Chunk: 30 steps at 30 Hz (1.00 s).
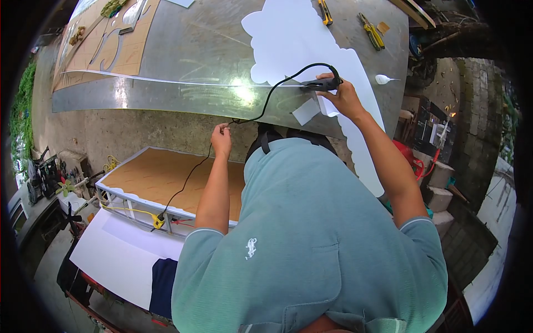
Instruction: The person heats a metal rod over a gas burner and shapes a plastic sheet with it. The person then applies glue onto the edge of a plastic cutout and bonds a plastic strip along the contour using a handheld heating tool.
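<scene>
My right hand (pixel 344 100) is closed round a black corded hand tool (pixel 321 84) above a white scallop-edged sheet (pixel 297 47) on the metal table. I cannot make out the tool's exact kind. From its back a black cord (pixel 268 100) loops over to my left hand (pixel 221 139), whose fingers pinch it just off the table's near edge. The cord runs on down to a yellow power socket (pixel 158 222). A long thin white strip (pixel 183 83) stretches leftward from the tool across the table. Below the tool lies a small white offcut (pixel 306 111).
On the metal table (pixel 205 50) are yellow-handled pliers (pixel 372 33), a yellow cutter knife (pixel 325 12), a white nozzle bottle (pixel 383 79) and cut brown board (pixel 119 39). Behind me stands a metal frame with a brown panel (pixel 172 175). A red container (pixel 408 158) sits at right.
</scene>
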Available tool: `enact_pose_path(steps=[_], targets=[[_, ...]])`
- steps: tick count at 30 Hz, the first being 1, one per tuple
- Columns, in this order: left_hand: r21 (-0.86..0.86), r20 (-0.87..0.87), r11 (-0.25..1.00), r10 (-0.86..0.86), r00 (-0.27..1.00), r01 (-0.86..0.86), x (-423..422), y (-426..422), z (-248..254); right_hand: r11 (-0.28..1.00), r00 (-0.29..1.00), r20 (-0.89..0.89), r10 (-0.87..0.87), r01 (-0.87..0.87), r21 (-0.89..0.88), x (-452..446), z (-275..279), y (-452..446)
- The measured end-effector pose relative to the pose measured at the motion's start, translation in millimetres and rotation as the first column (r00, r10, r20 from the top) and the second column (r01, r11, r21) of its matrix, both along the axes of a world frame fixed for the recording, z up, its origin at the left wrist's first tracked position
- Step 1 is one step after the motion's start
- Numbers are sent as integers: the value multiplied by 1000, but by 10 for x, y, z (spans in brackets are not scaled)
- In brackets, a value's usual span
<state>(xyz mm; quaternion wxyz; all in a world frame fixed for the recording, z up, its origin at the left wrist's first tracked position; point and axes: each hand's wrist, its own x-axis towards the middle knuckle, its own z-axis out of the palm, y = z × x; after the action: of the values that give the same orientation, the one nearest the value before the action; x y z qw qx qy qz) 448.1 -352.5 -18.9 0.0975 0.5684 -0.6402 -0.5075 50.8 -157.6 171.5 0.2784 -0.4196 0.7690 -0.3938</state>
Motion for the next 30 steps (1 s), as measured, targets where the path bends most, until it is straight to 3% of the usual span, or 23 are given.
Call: enact_pose_path(steps=[30], targets=[[23, -21, 1000, 13, 1000, -13, -5, -7, 4, 1000, 1000, 15, -14, 14, 5, 3, -16, 4]])
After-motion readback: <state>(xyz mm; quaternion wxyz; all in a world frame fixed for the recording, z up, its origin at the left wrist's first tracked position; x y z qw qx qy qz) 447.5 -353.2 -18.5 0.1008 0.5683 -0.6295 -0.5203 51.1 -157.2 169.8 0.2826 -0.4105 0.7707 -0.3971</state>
